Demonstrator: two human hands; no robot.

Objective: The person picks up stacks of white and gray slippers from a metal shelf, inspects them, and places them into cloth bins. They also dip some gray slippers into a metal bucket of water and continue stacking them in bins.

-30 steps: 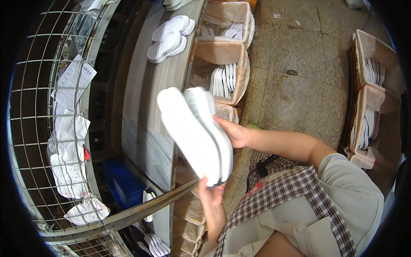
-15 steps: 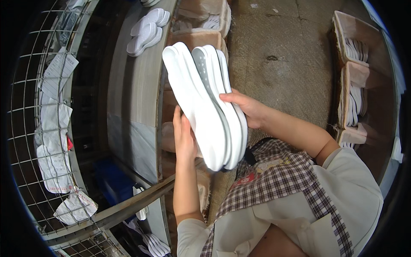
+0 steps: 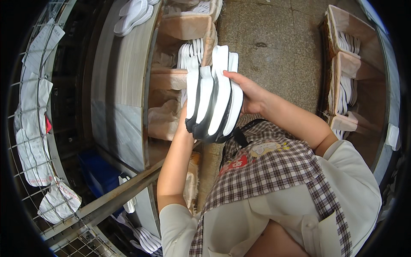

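In front of my chest I hold several white shoe soles (image 3: pixel 220 92) in an upright bundle, their long edges fanned apart. Black or dark parts show between them and at their near ends. My right hand (image 3: pixel 251 92) closes on the bundle's right side, thumb lying over the edge of one sole. From the left, my left hand (image 3: pixel 184 119) supports the bundle; its fingers are hidden behind the soles. Just beyond them, a cloth-lined basket (image 3: pixel 186 26) holds more white soles (image 3: pixel 190 49) standing on edge.
At left is a grey tabletop (image 3: pixel 122 70) with white soles (image 3: pixel 134 16) at its far end. A wire mesh rack (image 3: pixel 32 141) holding papers stands farther left, above a blue crate (image 3: pixel 96 169). Lined baskets with soles (image 3: pixel 349 64) line the right side, past the tiled floor (image 3: pixel 278 47).
The bundle has turned from showing a broad white face to showing edges and dark near ends. My left hand has slipped behind it. The view has shifted slightly.
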